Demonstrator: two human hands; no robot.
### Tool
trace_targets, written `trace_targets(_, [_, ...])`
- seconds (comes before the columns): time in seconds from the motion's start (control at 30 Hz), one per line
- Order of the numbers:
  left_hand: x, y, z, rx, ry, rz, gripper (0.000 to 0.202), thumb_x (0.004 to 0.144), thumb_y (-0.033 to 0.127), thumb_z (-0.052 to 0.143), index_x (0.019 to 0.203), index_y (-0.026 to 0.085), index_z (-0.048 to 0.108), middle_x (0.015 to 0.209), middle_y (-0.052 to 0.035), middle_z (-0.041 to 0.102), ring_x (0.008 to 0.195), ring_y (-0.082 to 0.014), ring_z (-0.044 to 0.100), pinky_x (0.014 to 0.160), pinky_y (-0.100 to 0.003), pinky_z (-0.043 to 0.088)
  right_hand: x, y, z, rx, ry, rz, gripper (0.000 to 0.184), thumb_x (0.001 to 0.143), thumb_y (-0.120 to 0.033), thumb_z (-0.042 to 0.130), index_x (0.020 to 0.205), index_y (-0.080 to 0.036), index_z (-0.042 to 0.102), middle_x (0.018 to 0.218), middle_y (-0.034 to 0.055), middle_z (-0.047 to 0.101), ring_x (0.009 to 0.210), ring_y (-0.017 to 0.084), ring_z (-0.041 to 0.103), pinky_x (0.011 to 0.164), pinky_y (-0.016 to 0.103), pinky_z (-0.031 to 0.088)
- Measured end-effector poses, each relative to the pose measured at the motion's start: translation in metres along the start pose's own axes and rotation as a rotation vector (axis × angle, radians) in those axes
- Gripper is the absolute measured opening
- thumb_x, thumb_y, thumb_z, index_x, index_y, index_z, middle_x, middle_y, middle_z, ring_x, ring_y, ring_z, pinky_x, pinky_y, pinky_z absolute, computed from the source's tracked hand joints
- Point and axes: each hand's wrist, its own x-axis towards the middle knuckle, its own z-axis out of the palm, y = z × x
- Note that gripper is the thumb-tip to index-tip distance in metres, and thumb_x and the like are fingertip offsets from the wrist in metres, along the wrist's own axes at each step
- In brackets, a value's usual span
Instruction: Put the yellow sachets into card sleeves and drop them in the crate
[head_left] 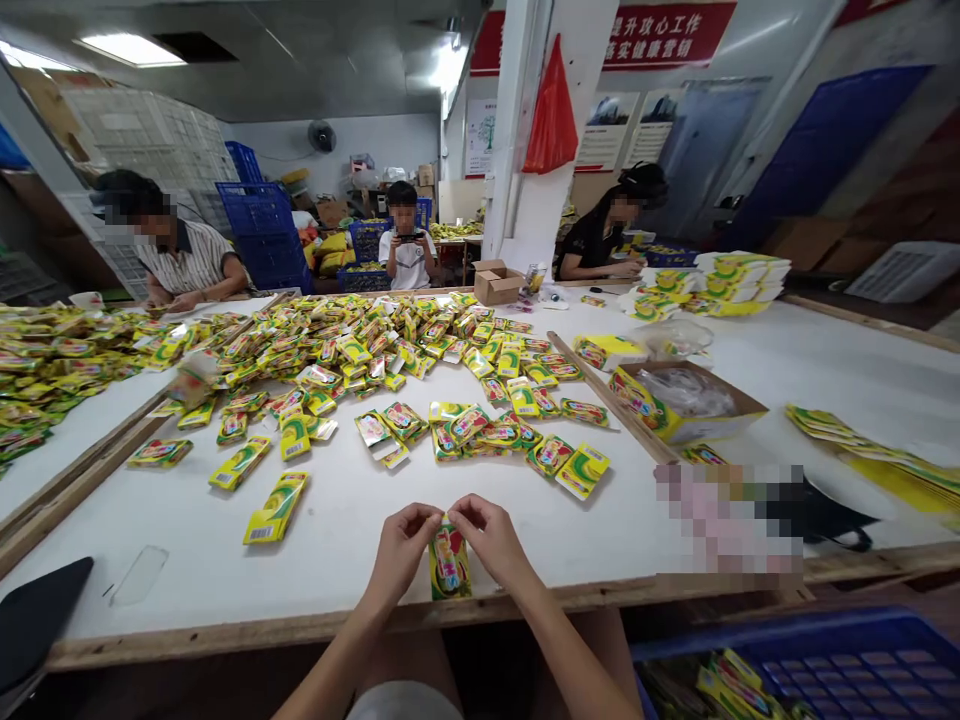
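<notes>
A small yellow and green printed box (450, 565) is between my hands at the table's front edge. My left hand (405, 545) pinches its top edge from the left, thumb and fingertips together. From the right, my right hand (487, 535) pinches the same top edge, its fingertips close to the left ones. Whether the top flap is open or closed is hidden by my fingers. Beyond my hands lies a row of similar small boxes (465, 430). A single box (276, 508) rests to the left.
A large heap of small boxes (352, 340) covers the middle. Wooden strips (615, 400) divide the white table. An open carton (675, 400) holds clear plastic at right. A phone-like dark object (45, 610) lies at left; a blue crate (847, 660) stands below right. Several people are around the table.
</notes>
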Motion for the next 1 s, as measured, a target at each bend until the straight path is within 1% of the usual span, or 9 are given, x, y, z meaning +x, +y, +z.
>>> trace_targets(0.2, [-0.022, -0.002, -0.008, 0.067, -0.095, 0.022, 0.035, 0.08, 0.04, 0.065, 0.108, 0.02, 0.065, 0.106, -0.0084, 0.069, 0.096, -0.0233, 0.065, 0.085, -0.035, 0.052, -0.032, -0.02, -0.016, 0.009, 0.044, -0.03, 0.009, 0.082, -0.025, 0.056, 0.085, -0.021, 0.064, 0.082, 0.0022, 0.069, 0.079, 0.019, 0.064, 0.073, 0.029, 0.05])
trace_targets(0.3, [-0.029, -0.007, -0.014, 0.088, -0.081, 0.011, 0.049, 0.083, 0.039, 0.061, 0.129, 0.025, 0.048, 0.114, -0.0093, 0.065, 0.099, -0.0221, 0.064, 0.088, -0.037, 0.051, -0.058, -0.041, -0.08, -0.289, 0.193, -0.023, 0.012, 0.084, -0.028, 0.053, 0.084, -0.022, 0.064, 0.084, 0.0027, 0.069, 0.081, 0.02, 0.063, 0.075, 0.03, 0.049])
trace_targets(0.4, [-0.028, -0.011, -0.016, 0.146, -0.077, -0.03, 0.037, 0.084, 0.042, 0.058, 0.115, 0.02, 0.057, 0.103, -0.0095, 0.067, 0.093, -0.0221, 0.065, 0.088, -0.039, 0.05, -0.07, -0.042, -0.154, -0.663, 0.238, 0.089, 0.012, 0.082, -0.031, 0.054, 0.082, -0.023, 0.064, 0.086, 0.0049, 0.069, 0.084, 0.023, 0.063, 0.078, 0.035, 0.047])
trace_targets(0.5, [-0.025, -0.012, -0.014, 0.193, -0.116, -0.039, 0.033, 0.084, 0.044, 0.057, 0.104, 0.019, 0.062, 0.1, -0.0088, 0.068, 0.089, -0.0222, 0.065, 0.086, -0.038, 0.05, -0.051, -0.013, -0.196, -0.916, 0.225, 0.121, 0.032, 0.076, -0.019, 0.058, 0.108, -0.021, 0.061, 0.119, 0.0108, 0.062, 0.113, 0.026, 0.055, 0.095, 0.041, 0.041])
trace_targets(0.6, [-0.025, -0.012, -0.016, 0.214, -0.12, -0.031, 0.033, 0.083, 0.046, 0.058, 0.103, 0.019, 0.064, 0.098, -0.0079, 0.069, 0.088, -0.0224, 0.066, 0.085, -0.037, 0.051, -0.014, 0.025, -0.198, -1.108, 0.162, 0.137, 0.058, 0.068, -0.011, 0.064, 0.125, -0.019, 0.053, 0.138, 0.0145, 0.048, 0.128, 0.028, 0.043, 0.102, 0.042, 0.036])
trace_targets(0.67, [-0.026, -0.013, -0.019, 0.215, -0.1, -0.033, 0.034, 0.082, 0.047, 0.058, 0.102, 0.019, 0.064, 0.097, -0.0077, 0.069, 0.088, -0.0227, 0.066, 0.084, -0.037, 0.052, 0.005, 0.038, -0.189, -1.159, 0.157, 0.094, 0.048, 0.073, -0.013, 0.062, 0.121, -0.018, 0.057, 0.133, 0.0141, 0.054, 0.124, 0.027, 0.048, 0.099, 0.04, 0.039])
trace_targets(0.73, [-0.027, -0.014, -0.021, 0.212, -0.078, -0.03, 0.034, 0.082, 0.047, 0.059, 0.102, 0.019, 0.065, 0.098, -0.0079, 0.069, 0.089, -0.023, 0.067, 0.084, -0.036, 0.052, 0.012, 0.037, -0.174, -1.159, 0.179, 0.035, 0.03, 0.084, -0.015, 0.052, 0.111, -0.018, 0.063, 0.118, 0.0124, 0.064, 0.111, 0.025, 0.057, 0.093, 0.037, 0.043])
trace_targets(0.87, [-0.025, -0.009, -0.014, 0.231, -0.029, 0.042, 0.032, 0.082, 0.044, 0.059, 0.103, 0.02, 0.064, 0.103, -0.0091, 0.068, 0.094, -0.0238, 0.065, 0.085, -0.039, 0.052, 0.001, 0.011, -0.142, -1.08, 0.248, -0.089, 0.029, 0.094, -0.02, 0.036, 0.105, -0.02, 0.063, 0.1, 0.009, 0.07, 0.091, 0.022, 0.063, 0.084, 0.034, 0.045])
trace_targets(1.0, [-0.023, -0.002, -0.002, 0.269, -0.069, 0.116, 0.029, 0.082, 0.042, 0.059, 0.101, 0.021, 0.065, 0.104, -0.009, 0.067, 0.093, -0.0232, 0.064, 0.083, -0.039, 0.053, -0.003, 0.01, -0.132, -1.104, 0.294, -0.147, 0.025, 0.088, -0.025, 0.051, 0.111, -0.021, 0.058, 0.113, 0.0103, 0.064, 0.107, 0.026, 0.056, 0.089, 0.037, 0.041])
